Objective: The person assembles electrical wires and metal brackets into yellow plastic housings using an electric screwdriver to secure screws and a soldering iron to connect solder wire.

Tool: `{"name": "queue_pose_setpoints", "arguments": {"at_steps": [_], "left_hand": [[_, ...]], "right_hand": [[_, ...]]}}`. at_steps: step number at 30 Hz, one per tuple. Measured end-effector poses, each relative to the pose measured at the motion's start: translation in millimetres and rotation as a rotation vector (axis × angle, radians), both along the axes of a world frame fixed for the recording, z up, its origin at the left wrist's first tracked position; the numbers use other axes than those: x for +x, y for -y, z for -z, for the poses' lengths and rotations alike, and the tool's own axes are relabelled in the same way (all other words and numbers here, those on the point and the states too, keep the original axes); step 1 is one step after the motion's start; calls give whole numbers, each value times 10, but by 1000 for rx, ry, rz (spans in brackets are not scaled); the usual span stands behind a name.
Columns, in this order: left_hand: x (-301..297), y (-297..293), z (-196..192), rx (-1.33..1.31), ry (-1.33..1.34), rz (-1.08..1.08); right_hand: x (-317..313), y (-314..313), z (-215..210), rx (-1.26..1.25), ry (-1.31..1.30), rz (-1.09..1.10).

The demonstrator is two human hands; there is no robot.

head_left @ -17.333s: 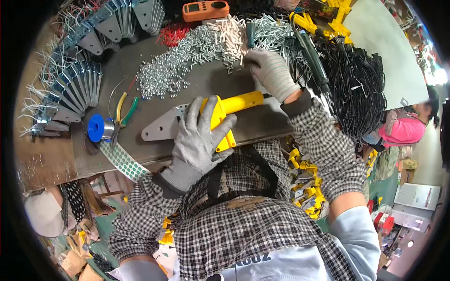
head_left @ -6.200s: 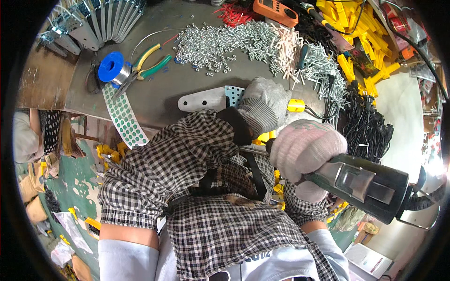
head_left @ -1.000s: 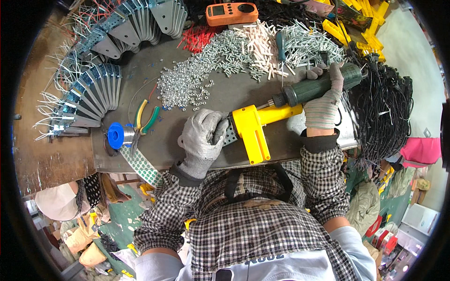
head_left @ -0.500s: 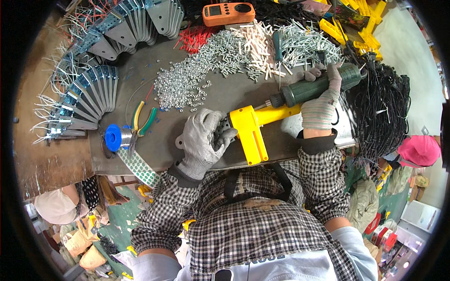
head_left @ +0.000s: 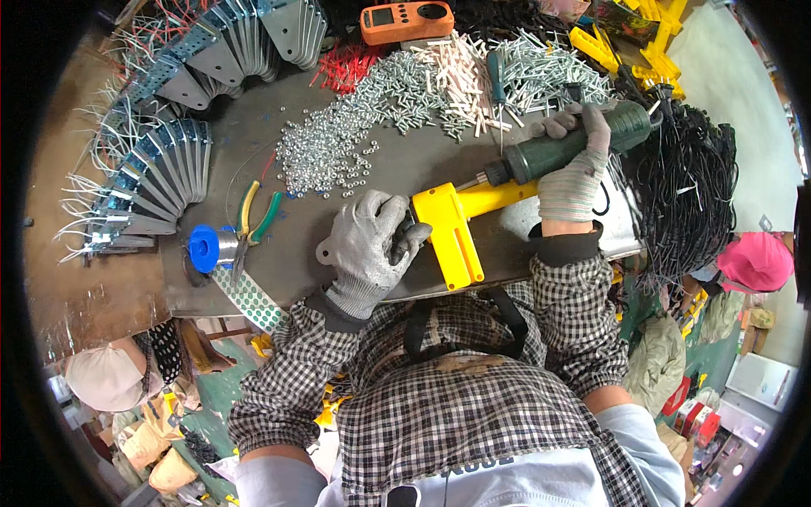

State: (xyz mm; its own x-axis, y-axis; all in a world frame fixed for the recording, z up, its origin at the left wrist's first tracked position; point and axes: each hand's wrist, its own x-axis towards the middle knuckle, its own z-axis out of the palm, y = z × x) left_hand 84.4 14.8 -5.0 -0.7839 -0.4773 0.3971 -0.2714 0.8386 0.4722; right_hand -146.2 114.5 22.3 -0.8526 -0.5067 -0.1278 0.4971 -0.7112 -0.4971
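My gloved left hand (head_left: 369,251) presses down on a flat grey metal bracket (head_left: 327,250) at the bench's near edge, fingers curled beside a yellow plastic T-shaped part (head_left: 457,226). My gloved right hand (head_left: 574,167) grips the dark green powered screwdriver (head_left: 564,149), held nearly level. Its tip points left into the yellow part, right next to my left fingers.
Piles of silver screws (head_left: 355,135), white plugs (head_left: 460,72) and red pieces (head_left: 348,64) lie at the back. Wired metal brackets (head_left: 160,177) fan out at left. A blue solder spool (head_left: 204,248), green-yellow pliers (head_left: 253,215), an orange meter (head_left: 407,19) and black cables (head_left: 688,194) lie around.
Both hands hold almost the same pose as a second ago; the view has shifted slightly. Earlier, the green screwdriver was lifted close to the camera, away from the bench.
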Motion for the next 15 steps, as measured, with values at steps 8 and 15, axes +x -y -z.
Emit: {"name": "queue_pose_setpoints", "arguments": {"at_steps": [8,15], "left_hand": [[1,641,-228,-134,398,0],[-268,706,-151,-576,945,156]], "right_hand": [[10,-194,-175,75,-116,140],[42,-405,-28,38,-46,140]]}}
